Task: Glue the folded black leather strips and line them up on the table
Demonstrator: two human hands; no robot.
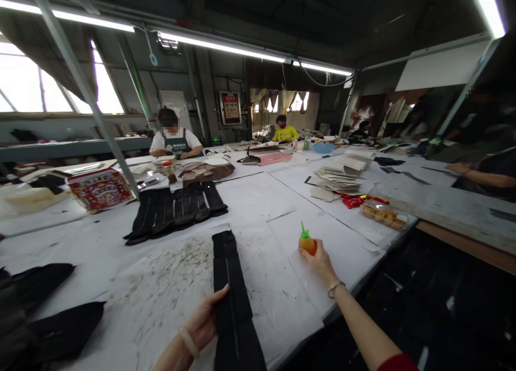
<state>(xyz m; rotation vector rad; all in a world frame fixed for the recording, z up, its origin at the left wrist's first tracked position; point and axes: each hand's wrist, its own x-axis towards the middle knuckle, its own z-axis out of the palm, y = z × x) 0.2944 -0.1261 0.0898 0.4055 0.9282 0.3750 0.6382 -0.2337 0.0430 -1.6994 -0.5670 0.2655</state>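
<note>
My left hand [206,321] rests on the near left edge of a long black strip of material [230,285] lying on the white table [282,209], thumb against it and fingers flat. My right hand [320,259] is closed around a small orange squeeze bottle with a green nozzle [307,242], held upright just above the table to the right of the strip.
A row of black pieces [173,209] lies beyond the strip. More black pieces [48,312] are at the near left. Stacked pale sheets [338,177], a snack tray [382,214] and a red patterned box [100,189] sit farther out. Other people work at the far side.
</note>
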